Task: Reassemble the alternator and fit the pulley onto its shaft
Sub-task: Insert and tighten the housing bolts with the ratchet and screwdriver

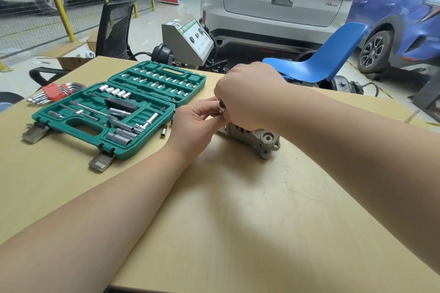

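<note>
Grey cast alternator [258, 139], one, on the wood table [238, 209] under both hands. Right hand [247, 95] curled over its top; left hand [197, 119] pinches a shiny metal part [222, 105] there. One green socket case [119, 109], open. No legible writing.

- The alternator [258, 139], a grey cast-metal housing with slotted vents and a mounting lug with a round bore, is seen resting on the table, its upper part hidden by the hands.
- A small shiny metal part [222, 105] (perhaps the pulley or shaft end; it cannot be told) is glimpsed just above the housing, between the fingers.
</note>
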A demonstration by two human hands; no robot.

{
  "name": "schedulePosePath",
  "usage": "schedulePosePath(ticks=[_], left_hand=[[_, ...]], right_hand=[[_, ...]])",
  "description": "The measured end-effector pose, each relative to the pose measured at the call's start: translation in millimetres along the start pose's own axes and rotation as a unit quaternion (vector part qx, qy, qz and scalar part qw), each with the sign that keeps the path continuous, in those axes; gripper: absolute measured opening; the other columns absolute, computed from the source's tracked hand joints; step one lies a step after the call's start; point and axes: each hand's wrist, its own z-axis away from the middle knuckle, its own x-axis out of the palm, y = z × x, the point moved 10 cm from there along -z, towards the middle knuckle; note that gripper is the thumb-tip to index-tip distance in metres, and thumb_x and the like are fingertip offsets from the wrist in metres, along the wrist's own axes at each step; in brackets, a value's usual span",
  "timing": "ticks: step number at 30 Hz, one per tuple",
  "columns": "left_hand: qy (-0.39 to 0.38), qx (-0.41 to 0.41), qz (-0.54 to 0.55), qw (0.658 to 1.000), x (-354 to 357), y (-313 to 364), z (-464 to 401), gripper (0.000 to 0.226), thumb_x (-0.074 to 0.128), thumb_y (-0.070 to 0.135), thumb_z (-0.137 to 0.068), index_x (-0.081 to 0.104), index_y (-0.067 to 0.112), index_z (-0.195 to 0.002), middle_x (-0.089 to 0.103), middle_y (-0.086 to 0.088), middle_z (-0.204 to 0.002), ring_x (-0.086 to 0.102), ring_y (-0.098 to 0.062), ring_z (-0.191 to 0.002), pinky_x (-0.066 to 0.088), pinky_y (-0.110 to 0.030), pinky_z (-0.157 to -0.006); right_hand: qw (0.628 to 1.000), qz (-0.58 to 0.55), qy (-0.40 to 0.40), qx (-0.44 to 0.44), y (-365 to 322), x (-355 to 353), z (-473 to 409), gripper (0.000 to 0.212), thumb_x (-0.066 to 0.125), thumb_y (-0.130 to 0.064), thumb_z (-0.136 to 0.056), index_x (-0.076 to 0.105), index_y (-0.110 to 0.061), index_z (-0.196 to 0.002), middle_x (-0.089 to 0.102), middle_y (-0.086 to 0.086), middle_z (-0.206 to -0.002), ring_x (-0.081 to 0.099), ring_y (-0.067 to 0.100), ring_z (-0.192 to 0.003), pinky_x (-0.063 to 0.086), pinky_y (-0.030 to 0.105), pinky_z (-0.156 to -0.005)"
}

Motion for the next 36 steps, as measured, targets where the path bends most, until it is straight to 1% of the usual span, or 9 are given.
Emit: schedulePosePath(ticks=[3,5,8,13,15,21,27,32,36], left_hand=[[0.006,-0.007,0.009,1.0,0,-3,0,0.014,0.081,0.001,-0.09,0.086,0.012,-0.097,0.082,0.01,-0.092,0.07,-0.006,-0.088,0.054,-0.02,-0.085],[0.018,-0.02,0.025,0.999,-2,-6,0,0.015,0.083,0.0,-0.09,0.086,0.008,-0.102,0.083,-0.001,-0.098,0.071,-0.013,-0.102,0.057,-0.03,-0.094],[0.017,-0.018,0.042,0.999,-2,-5,0,0.016,0.083,-0.003,-0.088,0.084,0.006,-0.101,0.081,-0.011,-0.097,0.069,-0.015,-0.1,0.056,-0.028,-0.093],[0.009,-0.017,0.033,0.999,-2,-4,-1,0.014,0.085,-0.002,-0.087,0.084,0.002,-0.101,0.082,-0.007,-0.103,0.073,-0.014,-0.101,0.056,-0.027,-0.094],[0.006,-0.018,0.03,0.999,-1,-4,0,0.015,0.085,0.0,-0.087,0.084,0.003,-0.102,0.081,-0.008,-0.108,0.073,-0.011,-0.095,0.056,-0.023,-0.09],[0.018,-0.017,0.065,0.998,0,-2,-1,0.015,0.086,0.0,-0.086,0.083,-0.003,-0.101,0.079,-0.009,-0.094,0.068,-0.012,-0.089,0.054,-0.025,-0.086],[0.0,-0.021,0.049,0.999,1,-5,0,0.013,0.084,-0.001,-0.088,0.084,0.006,-0.099,0.082,0.003,-0.096,0.072,-0.008,-0.101,0.055,-0.021,-0.09],[0.012,-0.02,0.044,0.999,-1,-7,0,0.02,0.086,0.001,-0.087,0.082,-0.004,-0.105,0.081,-0.011,-0.101,0.069,-0.016,-0.106,0.054,-0.029,-0.096],[0.02,-0.04,0.06,0.997,-1,-13,-2,0.013,0.086,-0.003,-0.086,0.082,-0.001,-0.097,0.079,-0.008,-0.092,0.067,-0.02,-0.103,0.054,-0.034,-0.097]], right_hand=[[1.0,0.001,0.005,0.007,3,-2,0,0.044,0.067,-0.019,-0.089,0.031,-0.024,-0.065,0.039,-0.003,-0.071,0.046,0.02,-0.063,0.024,0.028,-0.051],[1.0,-0.01,0.004,0.03,5,-1,1,0.044,0.068,-0.028,-0.09,0.032,-0.024,-0.065,0.04,-0.001,-0.071,0.04,0.018,-0.056,0.025,0.027,-0.049],[0.998,-0.033,0.001,0.045,6,0,4,0.051,0.072,-0.039,-0.089,0.03,-0.024,-0.065,0.04,-0.001,-0.072,0.04,0.018,-0.055,0.026,0.027,-0.048],[1.0,-0.013,-0.011,0.009,5,-1,-3,0.029,0.071,-0.015,-0.086,0.047,-0.023,-0.073,0.043,-0.003,-0.074,0.056,0.026,-0.077,0.026,0.027,-0.05],[1.0,-0.013,-0.017,0.002,6,-2,-4,0.025,0.072,-0.017,-0.086,0.052,-0.023,-0.074,0.045,-0.003,-0.074,0.056,0.023,-0.074,0.026,0.026,-0.051],[0.998,-0.044,-0.012,0.035,10,0,1,0.055,0.079,-0.048,-0.083,0.034,-0.023,-0.063,0.043,0.0,-0.069,0.041,0.016,-0.053,0.026,0.025,-0.049],[0.999,-0.036,-0.039,-0.001,7,6,-3,0.044,0.073,-0.023,-0.088,0.033,-0.026,-0.07,0.04,-0.004,-0.073,0.055,0.024,-0.076,0.025,0.027,-0.05],[0.999,-0.04,-0.023,0.025,9,3,0,0.052,0.072,-0.051,-0.088,0.035,-0.024,-0.064,0.044,0.0,-0.072,0.044,0.017,-0.056,0.028,0.026,-0.05],[0.999,-0.025,-0.02,0.022,7,6,1,0.049,0.072,-0.04,-0.091,0.033,-0.024,-0.066,0.04,-0.001,-0.073,0.045,0.019,-0.058,0.029,0.029,-0.052]])
